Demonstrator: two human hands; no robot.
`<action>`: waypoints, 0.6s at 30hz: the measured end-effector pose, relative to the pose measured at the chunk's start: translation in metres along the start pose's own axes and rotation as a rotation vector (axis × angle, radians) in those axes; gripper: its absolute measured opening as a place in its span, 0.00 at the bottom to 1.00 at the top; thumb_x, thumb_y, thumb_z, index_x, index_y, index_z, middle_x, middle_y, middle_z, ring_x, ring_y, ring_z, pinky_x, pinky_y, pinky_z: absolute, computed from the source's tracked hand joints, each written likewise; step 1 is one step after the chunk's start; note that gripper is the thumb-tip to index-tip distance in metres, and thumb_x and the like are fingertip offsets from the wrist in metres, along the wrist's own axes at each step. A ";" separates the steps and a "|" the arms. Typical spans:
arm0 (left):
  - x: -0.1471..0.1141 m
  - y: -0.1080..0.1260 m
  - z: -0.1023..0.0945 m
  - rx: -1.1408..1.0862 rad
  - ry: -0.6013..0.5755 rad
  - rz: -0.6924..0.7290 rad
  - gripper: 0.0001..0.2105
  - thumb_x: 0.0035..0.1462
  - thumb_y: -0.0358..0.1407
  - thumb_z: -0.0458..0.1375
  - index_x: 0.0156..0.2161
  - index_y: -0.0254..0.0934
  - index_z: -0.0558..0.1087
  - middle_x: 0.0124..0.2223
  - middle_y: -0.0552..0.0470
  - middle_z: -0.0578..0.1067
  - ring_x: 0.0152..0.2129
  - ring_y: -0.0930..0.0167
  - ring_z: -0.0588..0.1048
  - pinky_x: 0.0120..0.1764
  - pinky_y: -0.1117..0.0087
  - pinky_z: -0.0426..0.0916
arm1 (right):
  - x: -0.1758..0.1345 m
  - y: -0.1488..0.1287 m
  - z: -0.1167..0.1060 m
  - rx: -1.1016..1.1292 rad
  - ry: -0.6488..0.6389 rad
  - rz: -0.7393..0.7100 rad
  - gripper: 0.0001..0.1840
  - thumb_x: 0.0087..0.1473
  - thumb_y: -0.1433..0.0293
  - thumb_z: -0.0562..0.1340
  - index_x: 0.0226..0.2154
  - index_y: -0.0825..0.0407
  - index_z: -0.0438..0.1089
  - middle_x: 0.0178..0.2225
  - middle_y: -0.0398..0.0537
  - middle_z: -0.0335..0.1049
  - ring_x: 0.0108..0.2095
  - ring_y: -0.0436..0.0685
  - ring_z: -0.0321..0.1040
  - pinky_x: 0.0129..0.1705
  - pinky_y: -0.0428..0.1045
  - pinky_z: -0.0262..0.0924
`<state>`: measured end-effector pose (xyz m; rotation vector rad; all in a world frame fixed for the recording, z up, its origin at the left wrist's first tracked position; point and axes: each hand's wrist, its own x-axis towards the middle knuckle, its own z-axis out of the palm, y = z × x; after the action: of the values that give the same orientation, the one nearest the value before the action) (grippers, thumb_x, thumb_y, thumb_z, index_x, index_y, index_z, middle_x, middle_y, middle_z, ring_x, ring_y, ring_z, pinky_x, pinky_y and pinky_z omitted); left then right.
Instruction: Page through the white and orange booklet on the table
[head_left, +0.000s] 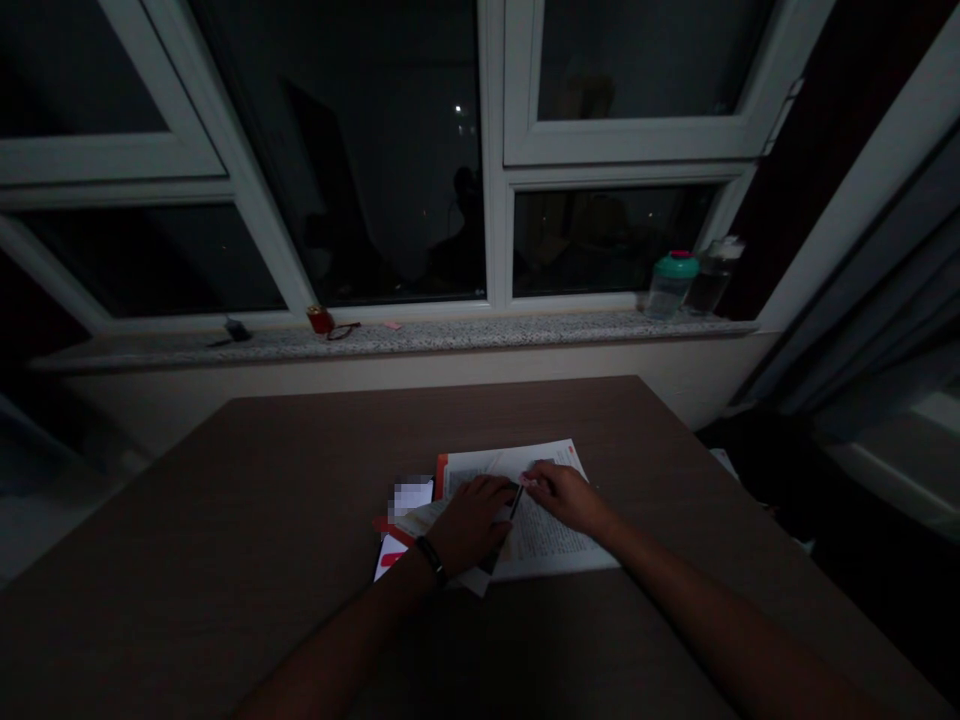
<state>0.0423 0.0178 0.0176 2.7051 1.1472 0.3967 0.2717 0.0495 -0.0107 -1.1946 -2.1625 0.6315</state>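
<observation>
An open book (pixel 551 535) with printed pages and an orange edge lies on the brown table (pixel 300 490). My left hand (pixel 472 515), with a dark band on the wrist, is bent over its left side. A slim dark pen (pixel 516 502) slants between that hand's fingers and thumb. My right hand (pixel 566 493) is closed at the pen's upper end, pinching a small pinkish-white piece (pixel 526 479); whether the piece is joined to the pen is unclear. Loose-looking pages (pixel 476 580) stick out under my left hand. Dim light hides finger details.
A lit phone-like screen (pixel 390 553) shows left of the book, partly covered. Beyond the table, the speckled windowsill (pixel 450 335) carries a small red container (pixel 320 320), a teal-lidded bottle (pixel 673 285) and another clear bottle (pixel 714 275). A grey curtain (pixel 847 300) hangs at the right.
</observation>
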 end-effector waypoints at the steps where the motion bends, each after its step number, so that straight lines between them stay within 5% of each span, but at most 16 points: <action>1: 0.000 0.000 0.000 -0.002 0.000 0.010 0.20 0.61 0.32 0.58 0.57 0.41 0.64 0.60 0.48 0.66 0.57 0.62 0.61 0.57 0.57 0.58 | -0.001 -0.001 0.000 -0.001 -0.018 -0.017 0.11 0.61 0.63 0.58 0.41 0.52 0.71 0.26 0.42 0.66 0.28 0.53 0.64 0.31 0.46 0.53; 9: 0.002 0.005 -0.006 0.019 -0.033 0.017 0.12 0.61 0.31 0.58 0.50 0.40 0.69 0.52 0.48 0.71 0.50 0.62 0.67 0.53 0.59 0.62 | -0.007 -0.005 -0.002 -0.033 -0.114 -0.094 0.08 0.59 0.64 0.60 0.38 0.50 0.71 0.26 0.42 0.67 0.30 0.53 0.65 0.33 0.46 0.54; 18: 0.002 0.006 -0.009 -0.020 -0.013 0.026 0.12 0.60 0.31 0.60 0.49 0.41 0.69 0.52 0.49 0.71 0.50 0.62 0.67 0.52 0.60 0.62 | 0.000 0.003 0.003 -0.012 0.019 0.009 0.09 0.61 0.65 0.57 0.39 0.52 0.69 0.25 0.42 0.65 0.27 0.52 0.63 0.30 0.45 0.52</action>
<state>0.0448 0.0156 0.0275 2.7039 1.1001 0.3919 0.2717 0.0511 -0.0147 -1.2132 -2.1490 0.6093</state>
